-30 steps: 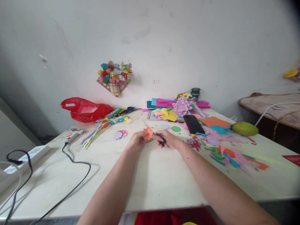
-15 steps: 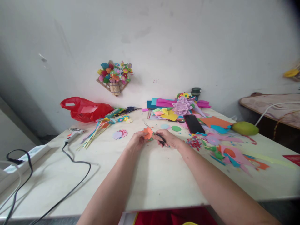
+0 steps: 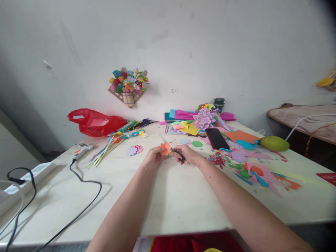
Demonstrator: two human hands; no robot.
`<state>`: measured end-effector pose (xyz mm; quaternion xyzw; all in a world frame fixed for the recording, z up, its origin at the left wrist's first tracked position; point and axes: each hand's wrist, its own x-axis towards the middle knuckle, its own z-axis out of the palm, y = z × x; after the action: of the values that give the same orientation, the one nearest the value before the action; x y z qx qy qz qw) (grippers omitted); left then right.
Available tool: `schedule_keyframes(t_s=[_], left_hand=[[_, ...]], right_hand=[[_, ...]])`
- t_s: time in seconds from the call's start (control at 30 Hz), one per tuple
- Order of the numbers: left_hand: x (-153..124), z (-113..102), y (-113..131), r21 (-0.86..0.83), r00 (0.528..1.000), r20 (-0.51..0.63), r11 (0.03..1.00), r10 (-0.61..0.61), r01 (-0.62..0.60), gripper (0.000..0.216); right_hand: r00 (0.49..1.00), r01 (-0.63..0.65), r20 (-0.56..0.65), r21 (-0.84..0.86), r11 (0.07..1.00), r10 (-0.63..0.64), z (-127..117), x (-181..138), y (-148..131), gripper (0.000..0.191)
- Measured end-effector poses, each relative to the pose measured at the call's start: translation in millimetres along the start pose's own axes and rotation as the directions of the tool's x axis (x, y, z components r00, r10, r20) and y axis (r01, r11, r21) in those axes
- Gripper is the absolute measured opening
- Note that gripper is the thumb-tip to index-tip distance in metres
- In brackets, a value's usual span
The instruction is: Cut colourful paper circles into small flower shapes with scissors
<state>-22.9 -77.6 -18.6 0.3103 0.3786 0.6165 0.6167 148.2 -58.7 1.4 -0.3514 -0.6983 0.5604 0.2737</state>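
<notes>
Over the middle of the table, my left hand (image 3: 154, 156) pinches an orange paper flower (image 3: 165, 149) with a scalloped edge. My right hand (image 3: 189, 155) is closed round the black handles of a pair of scissors (image 3: 179, 155). The thin blades point up and left, lying at the flower and partly hidden by it. Pale purple and pink-edged flower cutouts (image 3: 134, 150) lie left of my hands. Just beyond my right hand are a green paper oval (image 3: 197, 144) and a light blue cutout (image 3: 185, 141).
A glue gun (image 3: 84, 151) with a black cord lies at left, near a white power strip (image 3: 31, 178). Paper strips (image 3: 107, 151) and a red plastic bag (image 3: 96, 122) sit behind. On the right are a phone (image 3: 217, 139), colourful scraps (image 3: 258, 171) and a green-yellow fruit (image 3: 274, 143).
Almost nothing differs. The orange flower and the scissors stay in the same place in my hands, with only slight shifts of the fingers.
</notes>
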Motion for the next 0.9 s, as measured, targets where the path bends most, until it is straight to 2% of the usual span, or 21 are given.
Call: schedule_keyframes(t_s=[0.4,0.47,0.57,0.67,0.8,0.9], left_hand=[[0,0,2,0.026,1.0,-0.01,1.0,0.014,-0.014,0.011],[0,-1,2,0.041,1.0,-0.005,0.999,0.02,-0.02,0.01],[-1,-1,2,0.088,0.999,0.042,0.996,0.029,-0.032,0.009],[-2,-2,2,0.15,0.994,0.106,0.988,0.017,-0.033,0.006],[-4,-2,1,0.225,0.982,0.19,0.973,0.004,-0.047,0.001],[-6,-1,0,0.284,0.973,0.231,0.958,-0.02,-0.048,0.009]], right_hand=[[0.997,-0.041,-0.07,0.0,0.999,0.041,0,5,0,0.024],[0.989,-0.062,-0.132,0.026,0.998,0.065,-2,7,1,0.026],[0.951,-0.078,-0.292,0.08,0.994,0.098,-8,9,3,0.03],[0.935,-0.044,-0.344,0.112,0.993,0.08,-15,9,5,0.034],[0.946,0.043,-0.324,0.171,0.984,0.015,-19,9,8,0.037],[0.957,0.141,-0.277,0.194,0.971,-0.083,-17,9,7,0.04]])
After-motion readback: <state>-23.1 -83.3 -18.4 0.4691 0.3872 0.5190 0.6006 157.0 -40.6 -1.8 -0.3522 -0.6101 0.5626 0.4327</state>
